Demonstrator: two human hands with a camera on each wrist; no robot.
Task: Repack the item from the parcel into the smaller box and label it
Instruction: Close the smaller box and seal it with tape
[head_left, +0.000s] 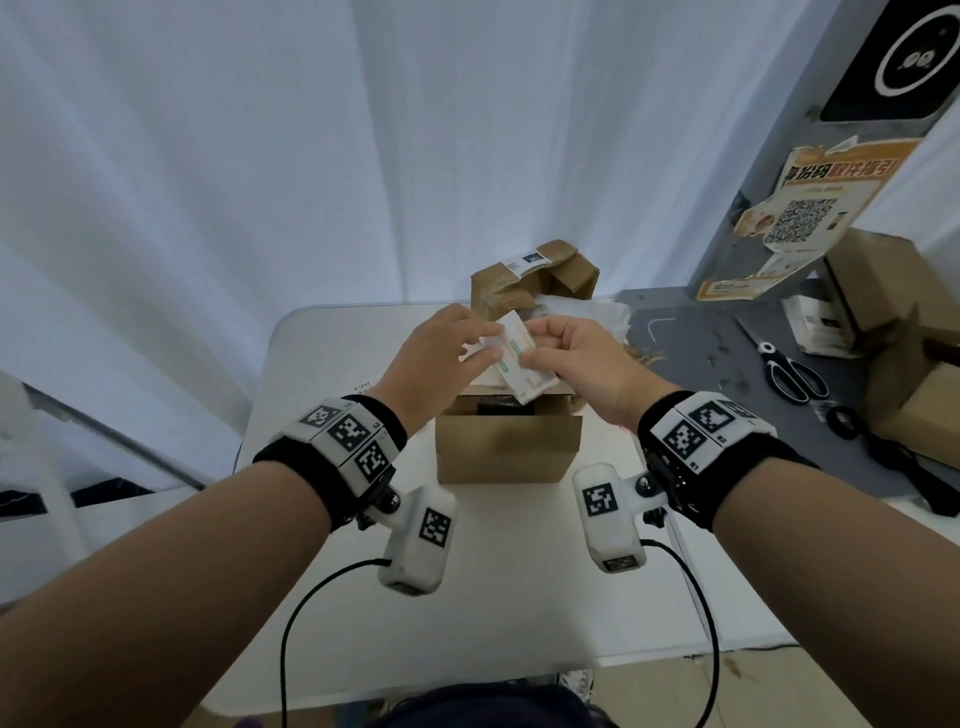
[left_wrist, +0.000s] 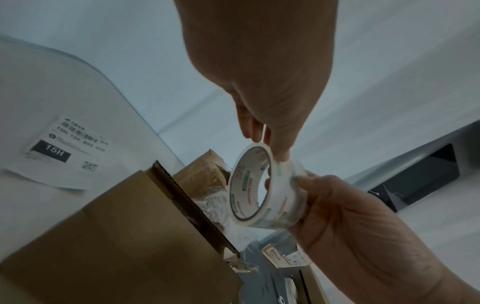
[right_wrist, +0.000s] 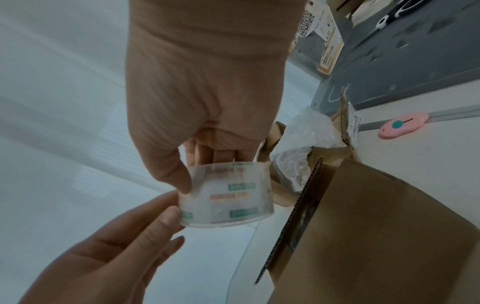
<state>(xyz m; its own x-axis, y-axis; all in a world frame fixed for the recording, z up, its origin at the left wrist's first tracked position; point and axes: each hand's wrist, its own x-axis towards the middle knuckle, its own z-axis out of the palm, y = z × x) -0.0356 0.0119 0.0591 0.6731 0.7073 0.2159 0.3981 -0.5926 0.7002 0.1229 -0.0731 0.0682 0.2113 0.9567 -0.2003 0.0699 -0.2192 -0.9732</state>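
Note:
A roll of clear tape (head_left: 519, 359) with green and orange print hangs just above the small open cardboard box (head_left: 506, 449) in the middle of the white table (head_left: 322, 467). My right hand (head_left: 540, 347) grips the roll (right_wrist: 226, 195) across its width, thumb on one side and fingers on the other. From the left, my left hand (head_left: 488, 344) pinches the roll's rim (left_wrist: 262, 144) between thumb and finger. Something dark (head_left: 504, 408) lies inside the small box. The opened parcel (head_left: 535, 280) stands behind, flaps up. A printed shipping label (left_wrist: 59, 152) lies flat on the table left of the box.
Crumpled bubble wrap (right_wrist: 303, 131) sits by the parcel. A pink box cutter (right_wrist: 403, 124) lies on the table's right edge. On the grey bench (head_left: 701, 353) to the right are scissors (head_left: 789, 371), a dark ring (head_left: 844, 421) and more cartons (head_left: 883, 291). White curtains hang behind.

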